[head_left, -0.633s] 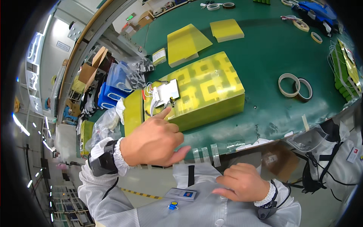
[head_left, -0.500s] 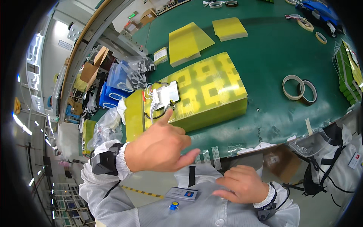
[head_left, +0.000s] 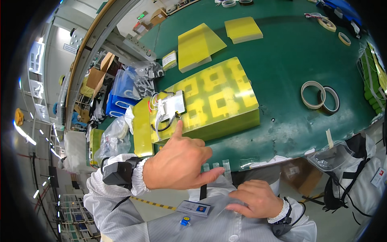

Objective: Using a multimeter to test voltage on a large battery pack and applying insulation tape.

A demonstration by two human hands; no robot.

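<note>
A large box-shaped battery pack (head_left: 225, 101), covered in yellow sheet with clear tape, lies on the green table. On its left end sits a white-and-silver circuit board (head_left: 175, 105) with white, red and black wires (head_left: 160, 111). My left hand (head_left: 179, 161) points with its index finger stretched out and its thumb spread, holding nothing. The fingertip is at the small black connector (head_left: 177, 115) by the board's near edge; I cannot tell whether it touches. My right hand (head_left: 256, 197) hovers in front of my body, empty, with loosely bent fingers and the thumb apart.
Stacks of yellow sheets (head_left: 197, 44) lie behind the pack. Two tape rolls (head_left: 313, 94) rest to the right. Clear plastic bags (head_left: 115, 135) and blue bundles (head_left: 121, 97) crowd the left. Tape strips (head_left: 226, 169) hang at the table's near edge.
The view has shifted slightly. My left hand has moved a little nearer and to the right, its index finger still pointing at the connector. My right hand stays almost in place.
</note>
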